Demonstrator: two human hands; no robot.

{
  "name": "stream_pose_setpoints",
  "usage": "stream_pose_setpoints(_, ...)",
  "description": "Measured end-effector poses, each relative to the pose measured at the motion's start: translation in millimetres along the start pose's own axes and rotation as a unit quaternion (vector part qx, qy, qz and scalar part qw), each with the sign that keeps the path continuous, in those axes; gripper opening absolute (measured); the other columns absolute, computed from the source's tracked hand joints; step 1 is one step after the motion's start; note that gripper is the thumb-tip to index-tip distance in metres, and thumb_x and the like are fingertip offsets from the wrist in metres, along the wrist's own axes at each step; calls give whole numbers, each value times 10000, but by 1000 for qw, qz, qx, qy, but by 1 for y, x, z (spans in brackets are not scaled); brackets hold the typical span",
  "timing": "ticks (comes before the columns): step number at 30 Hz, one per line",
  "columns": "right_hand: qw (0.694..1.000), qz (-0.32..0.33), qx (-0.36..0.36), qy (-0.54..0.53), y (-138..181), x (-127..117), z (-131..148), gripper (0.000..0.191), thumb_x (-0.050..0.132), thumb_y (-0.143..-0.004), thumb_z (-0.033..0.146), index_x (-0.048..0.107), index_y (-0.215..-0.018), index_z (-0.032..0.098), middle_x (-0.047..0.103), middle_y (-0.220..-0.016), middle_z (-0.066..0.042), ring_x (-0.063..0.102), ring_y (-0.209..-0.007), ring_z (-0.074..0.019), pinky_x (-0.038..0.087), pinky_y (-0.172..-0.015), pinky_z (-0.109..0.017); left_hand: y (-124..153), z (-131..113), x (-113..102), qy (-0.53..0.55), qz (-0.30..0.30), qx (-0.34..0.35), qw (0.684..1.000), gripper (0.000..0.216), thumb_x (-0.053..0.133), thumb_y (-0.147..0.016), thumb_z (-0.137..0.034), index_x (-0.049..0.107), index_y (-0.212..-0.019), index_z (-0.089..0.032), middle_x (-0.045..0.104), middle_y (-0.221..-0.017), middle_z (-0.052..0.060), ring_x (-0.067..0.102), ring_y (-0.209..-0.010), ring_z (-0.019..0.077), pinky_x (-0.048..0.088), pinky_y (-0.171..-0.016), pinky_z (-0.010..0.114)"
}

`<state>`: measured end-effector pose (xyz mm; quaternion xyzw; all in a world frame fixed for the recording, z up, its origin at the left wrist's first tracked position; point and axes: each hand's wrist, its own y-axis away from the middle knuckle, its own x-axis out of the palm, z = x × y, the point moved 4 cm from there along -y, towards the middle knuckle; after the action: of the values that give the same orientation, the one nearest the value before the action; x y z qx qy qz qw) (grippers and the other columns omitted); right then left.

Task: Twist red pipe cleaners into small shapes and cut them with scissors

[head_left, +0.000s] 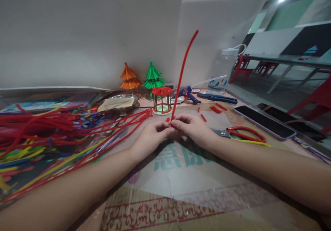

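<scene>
A long red pipe cleaner [184, 60] rises from between my hands, bending slightly to the right at its top. My right hand [188, 126] pinches it near its lower end. Against it, my left hand [155, 134] has thumb and fingers closed at the same spot, with a small red bit [168, 119] showing at the fingertips. Just behind my hands stands a small round pavilion frame [162, 100] with a red top ring, thin posts and a pale base. Short cut red pieces [215, 109] lie beyond my right hand.
Red-handled scissors [245, 134] lie by my right forearm, near a phone [263, 122]. A blue glue gun [190, 94], pliers [217, 98] and a water bottle [223, 72] are behind. Many pipe cleaners [46, 127] are heaped left. Orange [128, 76] and green [153, 76] tiered roofs stand at the back.
</scene>
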<state>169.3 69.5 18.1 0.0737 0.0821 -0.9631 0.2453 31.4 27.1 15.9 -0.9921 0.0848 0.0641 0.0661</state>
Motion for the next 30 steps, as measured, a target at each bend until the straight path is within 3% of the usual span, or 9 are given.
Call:
stream_pose_setpoints(11, 999, -15, -21, -19, -4, -3, -2, 283, 656, -788, 446, 623, -787, 165, 563, -639, 34, 426, -502, -75, 323, -461, -220, -3, 3, 0, -6, 26, 29, 999, 254, 609, -853, -337, 722, -962, -137, 725, -919, 63, 629, -836, 177, 476, -772, 276)
stream_pose_setpoints(21, 1000, 4, -18, -5, 1, 0, 3, 277, 646, -796, 442, 598, -786, 169, 510, -598, 51, 425, -501, -75, 325, -461, -212, 0, -1, -1, -11, -14, -3, 1000, 117, 673, -773, -248, 705, -772, -136, 699, -759, 27, 614, -704, 145, 477, -698, 256)
stream_pose_setpoints(30, 1000, -2, -26, -1, 0, 0, 2, 269, 653, -790, 436, 590, -770, 175, 526, -624, 48, 435, -509, -76, 336, -467, -220, -1, 2, -2, -34, -4, 9, 999, 160, 660, -793, -297, 696, -781, -141, 684, -756, 20, 596, -691, 140, 456, -685, 261)
